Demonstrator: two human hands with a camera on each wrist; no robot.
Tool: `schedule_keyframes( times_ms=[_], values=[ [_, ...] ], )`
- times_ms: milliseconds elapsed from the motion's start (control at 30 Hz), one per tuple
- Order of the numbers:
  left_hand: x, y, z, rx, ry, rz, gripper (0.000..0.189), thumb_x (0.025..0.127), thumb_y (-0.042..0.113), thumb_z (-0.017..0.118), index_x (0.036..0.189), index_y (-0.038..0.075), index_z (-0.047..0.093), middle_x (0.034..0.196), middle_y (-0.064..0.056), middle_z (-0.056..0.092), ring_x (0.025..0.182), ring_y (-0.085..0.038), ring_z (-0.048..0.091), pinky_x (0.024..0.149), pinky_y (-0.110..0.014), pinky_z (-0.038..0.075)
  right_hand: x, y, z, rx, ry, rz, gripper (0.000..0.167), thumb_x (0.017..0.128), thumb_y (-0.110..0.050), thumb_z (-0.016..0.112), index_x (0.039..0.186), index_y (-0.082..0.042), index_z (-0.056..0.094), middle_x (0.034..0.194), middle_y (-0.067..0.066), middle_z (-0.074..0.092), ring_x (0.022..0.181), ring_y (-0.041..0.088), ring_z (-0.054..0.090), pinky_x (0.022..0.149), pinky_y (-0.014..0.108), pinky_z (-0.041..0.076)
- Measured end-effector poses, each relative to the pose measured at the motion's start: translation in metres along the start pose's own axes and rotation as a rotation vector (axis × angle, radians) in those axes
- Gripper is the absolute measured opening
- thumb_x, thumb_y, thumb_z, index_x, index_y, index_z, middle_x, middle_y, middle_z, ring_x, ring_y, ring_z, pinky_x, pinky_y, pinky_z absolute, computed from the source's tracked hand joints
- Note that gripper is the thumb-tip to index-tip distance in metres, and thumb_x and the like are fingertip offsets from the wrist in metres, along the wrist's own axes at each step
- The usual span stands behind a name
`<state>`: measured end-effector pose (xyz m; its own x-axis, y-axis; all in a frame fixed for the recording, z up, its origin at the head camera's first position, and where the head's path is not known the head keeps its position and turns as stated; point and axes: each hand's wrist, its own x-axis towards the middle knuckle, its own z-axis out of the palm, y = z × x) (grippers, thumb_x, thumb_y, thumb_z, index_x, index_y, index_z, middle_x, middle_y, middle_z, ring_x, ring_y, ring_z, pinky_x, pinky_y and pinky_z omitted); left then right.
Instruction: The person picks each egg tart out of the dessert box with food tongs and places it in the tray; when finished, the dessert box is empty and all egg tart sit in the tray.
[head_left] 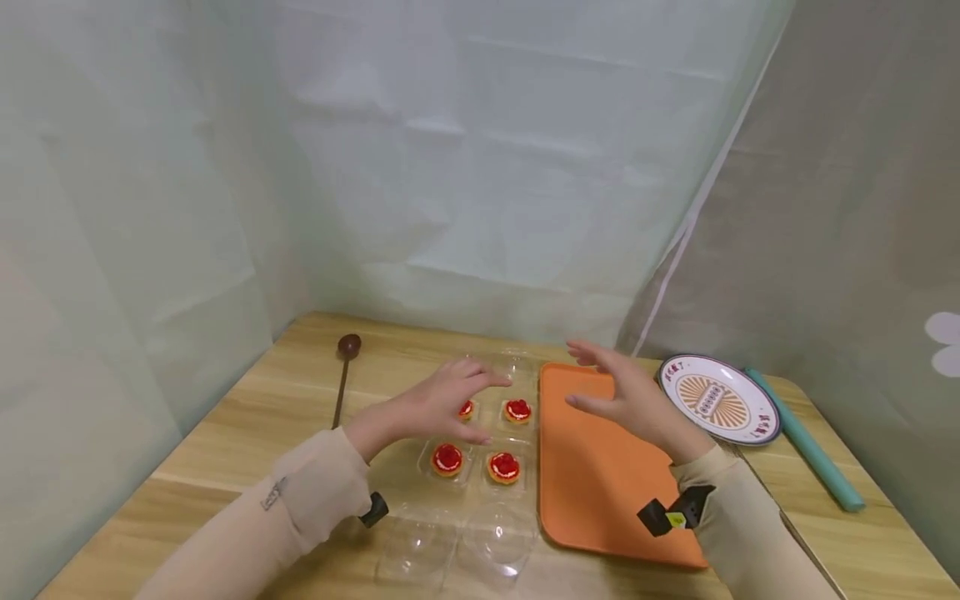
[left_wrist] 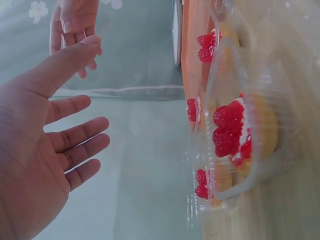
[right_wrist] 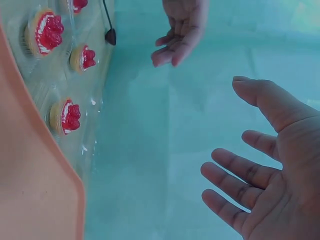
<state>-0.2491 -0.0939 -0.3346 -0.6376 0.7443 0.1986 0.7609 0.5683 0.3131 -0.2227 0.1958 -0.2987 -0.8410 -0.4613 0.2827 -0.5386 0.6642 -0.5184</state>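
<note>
Though apart, tarts [head_left: 504, 468] below left hand [head_left: 437, 403]

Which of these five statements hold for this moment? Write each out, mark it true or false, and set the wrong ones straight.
1. Four red-topped tarts sit in the clear container. True.
2. The left hand grips a tart. False: it holds nothing.
3. The orange tray lies right of the clear container in the head view. True.
4. The plate lies left of the orange tray in the head view. False: it lies to the right.
5. The right hand holds nothing. True.
</note>
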Motion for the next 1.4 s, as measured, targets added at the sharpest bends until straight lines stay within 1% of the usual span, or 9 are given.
schedule_keyframes(
  times_ms=[200,400,533,667,800,933,1133,1267,1400],
  values=[
    [-0.009,0.002,0.002,-0.016,0.008,0.01,0.072,0.076,0.034,0.08,0.139,0.015,0.049,0.133,-0.006,0.055,0.127,-0.028,0.046,0.112,-0.052,0.032,-0.021,-0.006,-0.001,-0.1,0.054,-0.06,0.07,0.083,-0.023,0.076,0.144,-0.011,0.042,0.137,0.009,0.057,0.123,0.027,0.055,0.1,0.049,0.047],
    [-0.017,0.004,0.008,-0.014,-0.018,0.014,0.072,0.077,0.036,0.079,0.138,0.015,0.049,0.134,-0.005,0.055,0.129,-0.028,0.045,0.112,-0.051,0.034,-0.044,-0.007,0.0,-0.217,0.082,-0.077,0.067,0.082,-0.024,0.076,0.14,-0.01,0.046,0.137,0.009,0.056,0.126,0.029,0.052,0.101,0.049,0.046],
    [-0.023,0.006,0.01,0.01,-0.038,0.027,0.072,0.076,0.038,0.08,0.136,0.014,0.05,0.132,-0.006,0.056,0.128,-0.028,0.046,0.111,-0.05,0.035,-0.059,-0.004,0.0,-0.306,0.124,-0.119,0.065,0.079,-0.021,0.079,0.137,-0.011,0.051,0.132,0.008,0.059,0.121,0.028,0.056,0.095,0.048,0.05],
    [-0.026,0.007,0.014,0.012,-0.069,0.003,0.072,0.076,0.041,0.079,0.136,0.015,0.05,0.132,-0.006,0.055,0.129,-0.029,0.044,0.112,-0.049,0.034,-0.077,0.0,-0.001,-0.369,0.187,-0.166,0.067,0.074,-0.017,0.082,0.135,-0.015,0.054,0.127,0.002,0.062,0.113,0.022,0.06,0.092,0.03,0.05],
    [-0.028,0.005,0.019,0.01,-0.08,0.006,0.073,0.074,0.041,0.08,0.135,0.013,0.051,0.131,-0.007,0.056,0.127,-0.028,0.046,0.113,-0.05,0.033,-0.093,0.006,-0.002,-0.383,0.24,-0.188,0.068,0.07,-0.014,0.084,0.132,-0.015,0.056,0.125,0.0,0.062,0.112,0.019,0.057,0.102,0.006,0.03],
    [-0.029,0.002,0.024,0.033,-0.081,0.033,0.075,0.071,0.039,0.083,0.133,0.011,0.052,0.128,-0.006,0.057,0.124,-0.026,0.048,0.112,-0.05,0.033,-0.109,0.015,-0.002,-0.395,0.26,-0.162,0.069,0.068,-0.014,0.085,0.131,-0.015,0.057,0.125,0.004,0.06,0.113,0.02,0.052,0.103,-0.002,0.018],
    [-0.029,-0.001,0.031,0.013,-0.115,0.012,0.077,0.07,0.04,0.083,0.135,0.013,0.051,0.131,-0.004,0.055,0.126,-0.025,0.047,0.115,-0.053,0.029,-0.135,0.031,-0.004,-0.385,0.287,-0.08,0.069,0.064,-0.01,0.086,0.127,-0.013,0.059,0.123,0.007,0.061,0.117,0.003,0.046,0.101,-0.005,0.017],
    [-0.027,-0.002,0.037,0.009,-0.144,-0.027,0.078,0.073,0.043,0.08,0.138,0.014,0.048,0.135,-0.004,0.053,0.13,-0.025,0.045,0.116,-0.056,0.025,-0.152,0.042,-0.005,-0.378,0.288,-0.006,0.067,0.068,-0.014,0.085,0.129,-0.016,0.058,0.122,0.004,0.06,0.119,-0.009,0.039,0.097,-0.007,0.016],
    [-0.025,-0.002,0.042,0.029,-0.144,-0.043,0.078,0.075,0.047,0.077,0.139,0.012,0.047,0.136,-0.006,0.053,0.13,-0.026,0.045,0.115,-0.053,0.029,-0.168,0.054,-0.006,-0.371,0.286,0.047,0.065,0.071,-0.016,0.083,0.131,-0.017,0.057,0.123,0.007,0.06,0.122,-0.017,0.03,0.096,-0.008,0.014]
  ],
)
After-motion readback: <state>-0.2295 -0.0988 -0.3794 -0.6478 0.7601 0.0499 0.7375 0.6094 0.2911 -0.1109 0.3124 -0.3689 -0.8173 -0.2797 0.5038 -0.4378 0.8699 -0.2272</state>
